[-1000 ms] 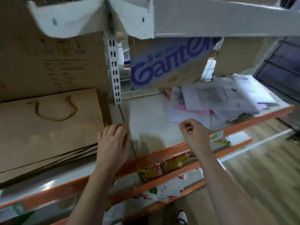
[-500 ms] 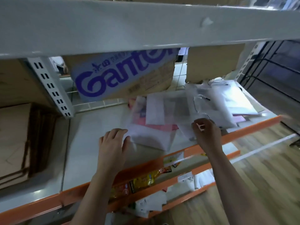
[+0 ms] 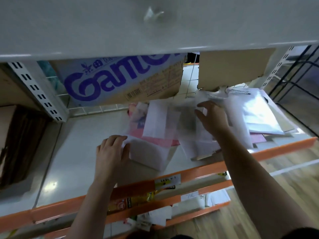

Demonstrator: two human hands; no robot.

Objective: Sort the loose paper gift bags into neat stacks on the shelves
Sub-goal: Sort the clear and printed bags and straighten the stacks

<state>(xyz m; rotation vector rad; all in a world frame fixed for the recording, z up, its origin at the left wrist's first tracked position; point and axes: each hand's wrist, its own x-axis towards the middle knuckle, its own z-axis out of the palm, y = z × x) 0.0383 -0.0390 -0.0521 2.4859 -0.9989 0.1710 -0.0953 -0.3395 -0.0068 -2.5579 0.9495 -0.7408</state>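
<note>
A loose heap of flat paper gift bags (image 3: 203, 123), mostly white with some pink, lies on the right half of the white shelf (image 3: 82, 159). My left hand (image 3: 112, 150) rests on the near left corner of a white bag (image 3: 148, 154), fingers bent over its edge. My right hand (image 3: 212, 118) hovers over the middle of the heap with fingers spread and holds nothing. White bags with rope handles (image 3: 241, 107) lie at the far right. A stack of brown paper bags (image 3: 20, 144) shows at the far left.
A cardboard box with purple lettering (image 3: 120, 81) and a plain brown box (image 3: 233, 68) stand at the back of the shelf. A grey upper shelf (image 3: 155, 25) overhangs close above. An orange shelf edge (image 3: 198, 171) runs along the front, lower shelves below it. Wooden floor on the right.
My view has shifted right, away from the brown bag stack. My right hand has opened and moved farther in over the heap. My left hand has come onto the white bag's corner.
</note>
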